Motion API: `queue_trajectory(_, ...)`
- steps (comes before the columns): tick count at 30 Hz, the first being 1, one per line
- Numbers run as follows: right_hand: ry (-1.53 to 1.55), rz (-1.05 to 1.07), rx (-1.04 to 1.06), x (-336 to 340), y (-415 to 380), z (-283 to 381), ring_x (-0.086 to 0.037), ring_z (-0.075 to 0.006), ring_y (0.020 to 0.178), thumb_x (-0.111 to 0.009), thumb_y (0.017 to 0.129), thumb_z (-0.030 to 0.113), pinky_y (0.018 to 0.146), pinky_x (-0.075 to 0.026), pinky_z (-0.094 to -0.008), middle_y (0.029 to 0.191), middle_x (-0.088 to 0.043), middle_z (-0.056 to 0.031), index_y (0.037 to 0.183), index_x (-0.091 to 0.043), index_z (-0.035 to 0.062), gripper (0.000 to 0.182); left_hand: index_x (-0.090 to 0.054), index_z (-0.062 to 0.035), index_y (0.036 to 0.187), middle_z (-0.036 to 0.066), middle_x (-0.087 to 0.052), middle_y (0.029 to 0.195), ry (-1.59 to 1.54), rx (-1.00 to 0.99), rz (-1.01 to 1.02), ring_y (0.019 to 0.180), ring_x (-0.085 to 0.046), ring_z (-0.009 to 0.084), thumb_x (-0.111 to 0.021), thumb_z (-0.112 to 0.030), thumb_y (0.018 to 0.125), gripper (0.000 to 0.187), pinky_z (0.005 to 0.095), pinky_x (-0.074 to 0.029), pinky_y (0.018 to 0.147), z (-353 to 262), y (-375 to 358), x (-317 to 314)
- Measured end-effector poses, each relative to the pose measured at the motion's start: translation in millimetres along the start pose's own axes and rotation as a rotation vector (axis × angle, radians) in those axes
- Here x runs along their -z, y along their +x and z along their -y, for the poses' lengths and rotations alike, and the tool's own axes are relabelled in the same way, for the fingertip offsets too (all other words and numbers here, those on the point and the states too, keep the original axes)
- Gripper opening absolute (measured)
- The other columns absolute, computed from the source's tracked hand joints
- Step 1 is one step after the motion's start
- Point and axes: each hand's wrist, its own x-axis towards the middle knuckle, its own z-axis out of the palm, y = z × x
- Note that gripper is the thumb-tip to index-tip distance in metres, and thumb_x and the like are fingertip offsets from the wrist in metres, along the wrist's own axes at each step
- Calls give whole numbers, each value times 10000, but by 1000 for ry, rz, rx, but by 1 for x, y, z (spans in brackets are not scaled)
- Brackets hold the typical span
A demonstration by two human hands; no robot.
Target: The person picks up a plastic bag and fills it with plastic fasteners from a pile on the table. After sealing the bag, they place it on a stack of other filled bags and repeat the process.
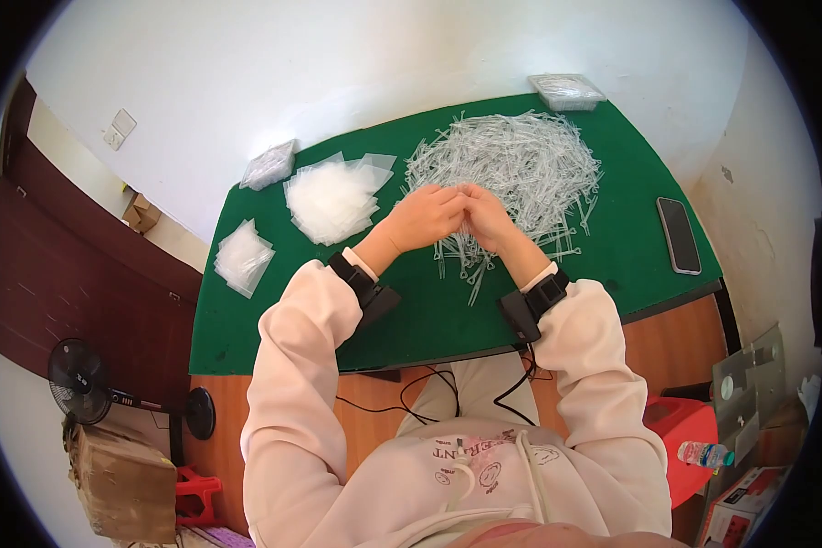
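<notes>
My left hand (426,217) and my right hand (488,219) meet at the fingertips over the near left side of a big heap of thin clear plastic sticks (521,160). Some of these sticks have small loop-shaped ends. Both hands have their fingers curled and pressed together, and whatever is pinched between them is hidden from this angle. To the left of my hands lies a large pile of clear flat plastic bags (333,203). A smaller stack of similar bags (244,259) rests further left.
Along the wall, the green table (411,320) bears a clear packed box (568,91) at the back right and another packet (268,165) at the back left. A phone (679,236) lies near the right edge. Black cables (411,402) hang below the front edge.
</notes>
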Motion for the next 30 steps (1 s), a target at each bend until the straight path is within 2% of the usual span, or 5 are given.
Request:
queue_trajectory(10, -148, -38, 67, 8, 6, 0, -485, -63, 613, -424, 866, 77, 516, -407, -201, 783, -532, 7, 953, -521, 48, 134, -588, -68, 776, 44, -538, 831, -232, 125, -60, 770, -546, 205, -592, -64, 652, 124, 311, -443, 625, 1, -4, 5)
queue_trajectory(13, -179, 1, 108, 4, 2, -1, -439, -49, 580, -415, 869, 74, 501, -367, -185, 765, -514, 19, 946, -525, 44, 137, -607, -52, 909, 57, -575, 867, -236, 677, -294, 781, -566, 200, -611, -55, 706, 203, 291, -455, 638, 10, -10, 9)
queue_trajectory(14, -190, 28, 121, -1, 0, 0, -412, -42, 565, -410, 872, 75, 493, -346, -179, 753, -505, 25, 941, -526, 42, 139, -607, -52, 909, 57, -575, 867, -234, 679, -292, 781, -566, 200, -611, -55, 706, 203, 291, -455, 638, 12, -12, 9)
queue_trajectory(17, -244, 84, 138, -8, -2, 3, -387, -32, 552, -406, 875, 78, 488, -325, -172, 738, -496, 33, 941, -531, 40, 146, -598, -33, 1005, 75, -603, 901, -844, 833, -197, 820, -580, 187, -640, -80, 718, 293, 276, -476, 634, 17, -16, 10)
queue_trajectory(30, -333, 115, 144, -7, -3, 5, -402, -31, 567, -411, 881, 94, 499, -330, -173, 752, -514, 27, 992, -540, 37, 180, -594, -56, 1054, 49, -621, 857, -764, 907, -150, 787, -585, 139, -636, -51, 736, 321, 246, -459, 634, 8, -22, 8)
